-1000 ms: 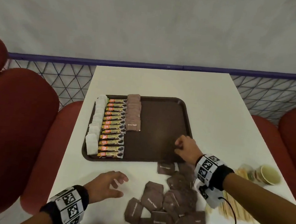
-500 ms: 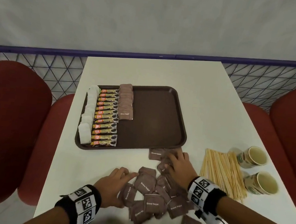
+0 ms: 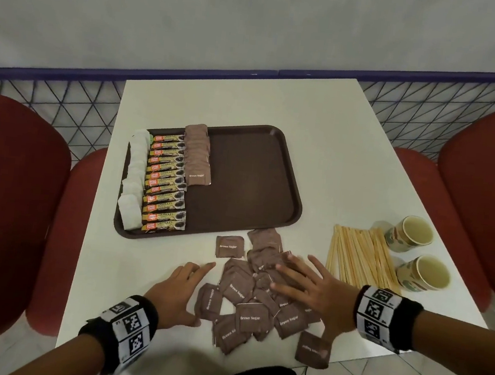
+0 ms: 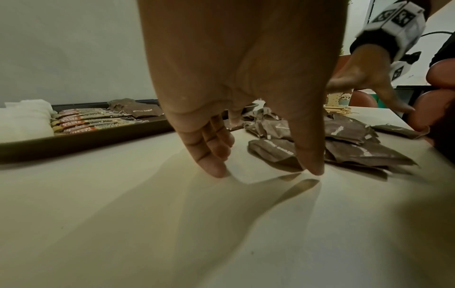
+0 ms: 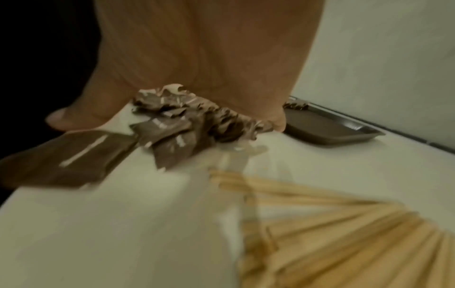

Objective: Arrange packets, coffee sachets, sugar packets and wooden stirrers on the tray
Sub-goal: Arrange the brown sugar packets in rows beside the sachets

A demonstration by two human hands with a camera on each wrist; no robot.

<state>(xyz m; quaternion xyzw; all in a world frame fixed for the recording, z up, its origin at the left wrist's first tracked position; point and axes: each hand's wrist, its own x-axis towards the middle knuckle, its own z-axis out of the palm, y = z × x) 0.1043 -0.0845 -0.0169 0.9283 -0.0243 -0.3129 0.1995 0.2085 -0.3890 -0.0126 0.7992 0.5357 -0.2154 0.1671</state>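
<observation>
A brown tray (image 3: 269,195) holds a column of white packets (image 3: 132,187), a column of coffee sachets (image 3: 165,183) and a short row of brown sugar packets (image 3: 199,157) on its left half. A loose pile of brown sugar packets (image 3: 246,303) lies on the table in front of the tray. My left hand (image 3: 179,290) rests flat against the pile's left edge, fingers straight, fingertips (image 4: 216,167) on the table. My right hand (image 3: 300,281) lies spread on top of the pile's right side. Wooden stirrers (image 3: 358,254) lie right of the pile.
Two paper cups (image 3: 412,235) (image 3: 425,271) stand beyond the stirrers near the table's right edge. One sugar packet (image 3: 313,348) overhangs the near table edge. Red chairs (image 3: 3,207) flank the white table (image 3: 322,128) on both sides.
My right hand drew back from the tray's near rim onto the pile and spread its fingers. My left hand moved right to the pile's left edge. The head view tilted down.
</observation>
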